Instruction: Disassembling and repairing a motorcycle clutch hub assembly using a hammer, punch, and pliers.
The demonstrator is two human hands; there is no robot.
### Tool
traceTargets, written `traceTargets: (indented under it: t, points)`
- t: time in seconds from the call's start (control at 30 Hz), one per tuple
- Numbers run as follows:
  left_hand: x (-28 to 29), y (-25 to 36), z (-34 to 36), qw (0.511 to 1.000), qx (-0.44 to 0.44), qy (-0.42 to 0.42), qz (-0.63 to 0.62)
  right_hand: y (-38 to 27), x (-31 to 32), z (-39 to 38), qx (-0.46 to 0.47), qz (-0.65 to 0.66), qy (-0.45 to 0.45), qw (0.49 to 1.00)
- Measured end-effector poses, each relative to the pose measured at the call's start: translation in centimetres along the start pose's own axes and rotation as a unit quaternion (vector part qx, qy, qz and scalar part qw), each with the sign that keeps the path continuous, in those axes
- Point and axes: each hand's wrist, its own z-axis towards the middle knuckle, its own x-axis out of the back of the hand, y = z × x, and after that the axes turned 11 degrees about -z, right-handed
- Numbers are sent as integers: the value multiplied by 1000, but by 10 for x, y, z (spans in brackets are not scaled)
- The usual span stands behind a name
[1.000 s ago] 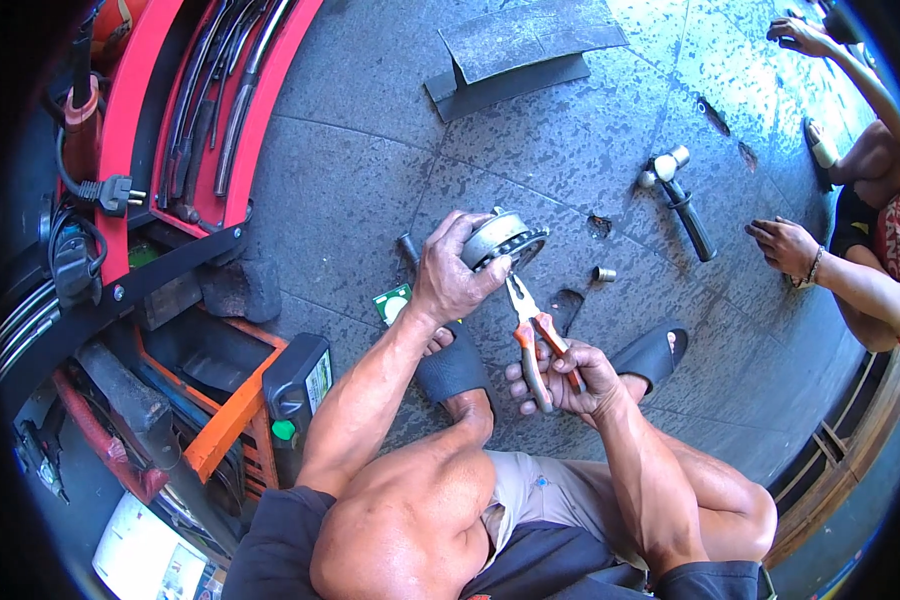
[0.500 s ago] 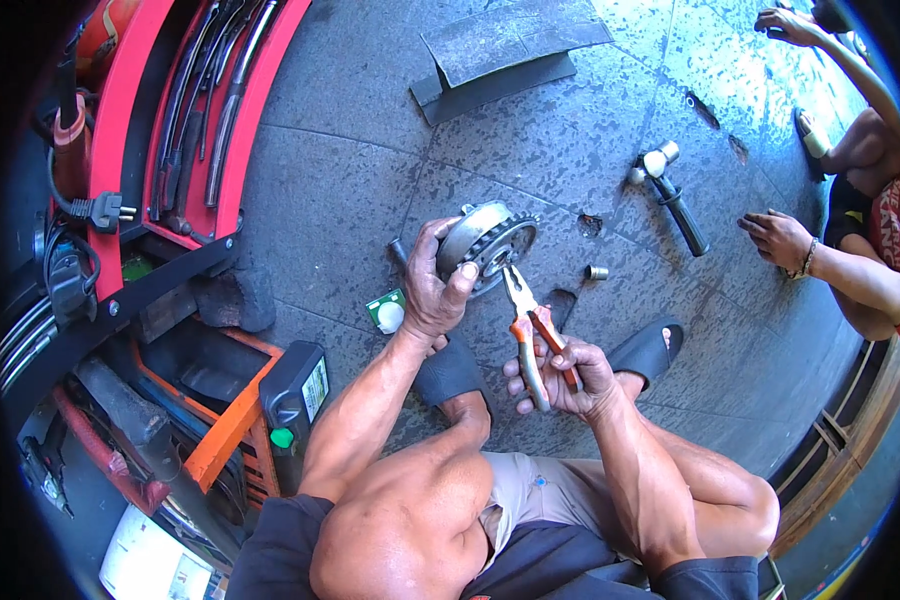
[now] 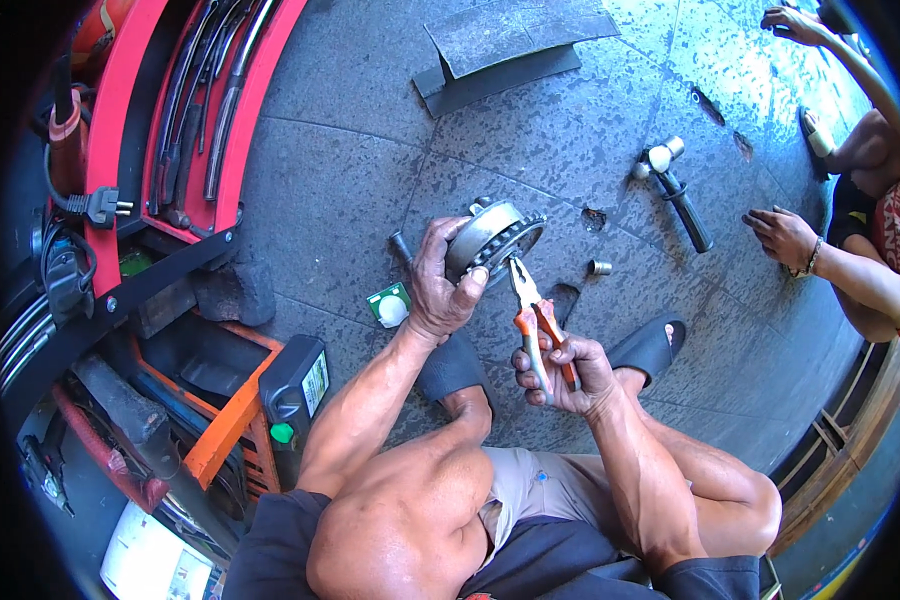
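My left hand [image 3: 444,285] is closed round a round metal part [image 3: 485,240] with a toothed sprocket ring on one face, held tilted above the floor. In my right hand [image 3: 575,375] is a pair of pliers [image 3: 532,315] with orange and grey handles. Their jaws point up at the toothed face and appear to reach its lower edge; whether they grip anything there I cannot tell. Below the part, on the floor, lie a small metal cylinder [image 3: 599,268] and a dark bolt-like piece [image 3: 400,246]. A green packet with a white round piece [image 3: 389,305] lies beside my left wrist.
A ball-peen hammer [image 3: 675,195] lies to the right. Farther off is a bent dark metal sheet [image 3: 515,50]. At left stand a red tool tray [image 3: 255,90], an orange frame [image 3: 235,405] and a black bottle [image 3: 295,385]. Another person's hand [image 3: 778,238] is at the far right.
The round part has tilted, so its toothed face shows more edge-on. My right fingers have closed farther round the pliers' handles, and the handles are nearer together.
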Motion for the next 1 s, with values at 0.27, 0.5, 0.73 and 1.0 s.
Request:
traceTargets:
  t: [0.27,0.5,0.73,1.0]
  points:
    - [-1,3,14,998,-42,-43,27,-20,-21,-10,-2,-418,225,880]
    - [-7,7,24,998,-22,-42,31,-22,-34,-10,46,-852,326,408]
    - [-6,7,26,999,-13,-24,22,-50,-48,-12,-28,-838,276,469]
    - [-6,5,25,1000,-1,-22,-5,-46,-26,-14,-46,-331,141,932]
